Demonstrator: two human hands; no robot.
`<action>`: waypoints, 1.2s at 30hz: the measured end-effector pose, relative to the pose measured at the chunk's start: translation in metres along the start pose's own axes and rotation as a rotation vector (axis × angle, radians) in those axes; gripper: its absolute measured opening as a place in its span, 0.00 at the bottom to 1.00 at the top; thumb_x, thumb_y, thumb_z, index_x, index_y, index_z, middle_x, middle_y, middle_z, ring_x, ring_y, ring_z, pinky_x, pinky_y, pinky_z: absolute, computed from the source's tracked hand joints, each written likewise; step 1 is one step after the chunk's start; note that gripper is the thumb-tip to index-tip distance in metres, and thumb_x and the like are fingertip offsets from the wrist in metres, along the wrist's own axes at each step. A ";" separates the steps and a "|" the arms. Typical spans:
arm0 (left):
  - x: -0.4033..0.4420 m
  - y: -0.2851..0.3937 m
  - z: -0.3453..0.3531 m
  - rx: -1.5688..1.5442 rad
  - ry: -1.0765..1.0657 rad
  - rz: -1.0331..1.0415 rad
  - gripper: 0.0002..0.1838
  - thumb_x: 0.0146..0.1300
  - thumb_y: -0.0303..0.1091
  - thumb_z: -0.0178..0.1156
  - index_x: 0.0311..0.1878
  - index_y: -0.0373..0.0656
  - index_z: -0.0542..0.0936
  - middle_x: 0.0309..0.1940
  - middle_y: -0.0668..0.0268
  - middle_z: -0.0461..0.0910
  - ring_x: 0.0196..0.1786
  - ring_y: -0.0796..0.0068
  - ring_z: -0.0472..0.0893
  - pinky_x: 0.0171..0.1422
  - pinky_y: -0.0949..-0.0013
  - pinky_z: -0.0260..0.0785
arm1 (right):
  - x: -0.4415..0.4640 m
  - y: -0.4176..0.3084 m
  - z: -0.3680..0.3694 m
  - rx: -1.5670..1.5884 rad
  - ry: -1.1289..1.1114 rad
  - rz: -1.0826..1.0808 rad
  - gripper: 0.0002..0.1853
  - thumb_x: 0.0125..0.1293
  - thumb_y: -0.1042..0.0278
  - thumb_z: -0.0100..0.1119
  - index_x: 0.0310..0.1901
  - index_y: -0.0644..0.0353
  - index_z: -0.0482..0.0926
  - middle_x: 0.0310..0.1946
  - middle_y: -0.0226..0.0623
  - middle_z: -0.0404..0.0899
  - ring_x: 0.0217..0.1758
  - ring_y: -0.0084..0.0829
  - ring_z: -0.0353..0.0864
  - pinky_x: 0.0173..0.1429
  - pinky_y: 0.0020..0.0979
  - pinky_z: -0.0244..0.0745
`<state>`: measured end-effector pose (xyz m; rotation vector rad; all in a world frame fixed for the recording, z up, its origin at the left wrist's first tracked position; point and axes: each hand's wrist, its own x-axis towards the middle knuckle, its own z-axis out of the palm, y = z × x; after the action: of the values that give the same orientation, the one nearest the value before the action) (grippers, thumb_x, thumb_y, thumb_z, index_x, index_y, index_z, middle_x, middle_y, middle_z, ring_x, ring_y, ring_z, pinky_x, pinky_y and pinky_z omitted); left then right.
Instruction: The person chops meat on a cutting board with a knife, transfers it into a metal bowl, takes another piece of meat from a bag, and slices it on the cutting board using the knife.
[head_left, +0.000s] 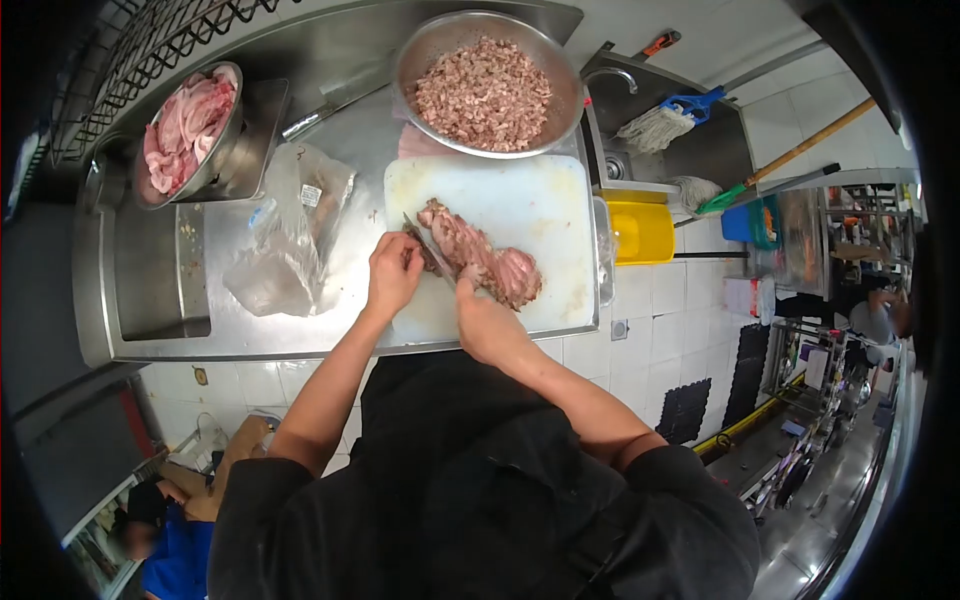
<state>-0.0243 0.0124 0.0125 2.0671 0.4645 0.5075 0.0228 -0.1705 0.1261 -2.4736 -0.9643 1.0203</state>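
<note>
A long piece of browned meat (490,262) lies slantwise on the white cutting board (555,200). My right hand (488,322) is closed round the handle of a knife (428,243), whose blade points up and left along the meat's left side. My left hand (396,270) is at the board's left edge, with its fingers curled against a small dark piece of meat beside the blade. The handle is mostly hidden in my right hand. Just above the board stands a large metal bowl (408,75) of chopped meat (483,95).
Left of the board lies a clear plastic bag (290,240) on the steel counter (345,310). Farther left are a bowl of raw meat (190,135) and a sink (160,270). A yellow container (642,232) and mops (660,128) are at right. A person in blue (180,545) is at lower left.
</note>
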 end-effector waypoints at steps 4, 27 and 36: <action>0.006 -0.003 0.011 0.021 -0.011 0.038 0.05 0.59 0.18 0.66 0.38 0.33 0.80 0.42 0.59 0.80 0.28 0.73 0.79 0.33 0.69 0.73 | -0.003 -0.008 -0.011 -0.036 -0.010 0.039 0.25 0.63 0.81 0.47 0.61 0.82 0.60 0.34 0.67 0.84 0.39 0.63 0.86 0.45 0.57 0.80; 0.006 -0.007 0.004 -0.118 0.019 -0.091 0.02 0.64 0.20 0.64 0.40 0.34 0.82 0.41 0.60 0.82 0.33 0.73 0.84 0.38 0.70 0.77 | 0.044 0.034 0.023 0.075 0.132 -0.011 0.10 0.71 0.74 0.43 0.52 0.64 0.64 0.39 0.67 0.84 0.43 0.64 0.86 0.48 0.61 0.78; -0.003 -0.006 -0.011 0.070 -0.027 -0.034 0.12 0.64 0.21 0.66 0.50 0.36 0.81 0.49 0.57 0.80 0.43 0.68 0.85 0.39 0.70 0.78 | 0.044 0.040 0.032 0.152 0.176 -0.047 0.15 0.72 0.71 0.48 0.54 0.70 0.65 0.36 0.68 0.83 0.43 0.66 0.84 0.51 0.62 0.75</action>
<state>-0.0334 0.0215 0.0120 2.1261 0.5073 0.4481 0.0424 -0.1692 0.0616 -2.3579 -0.8531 0.8130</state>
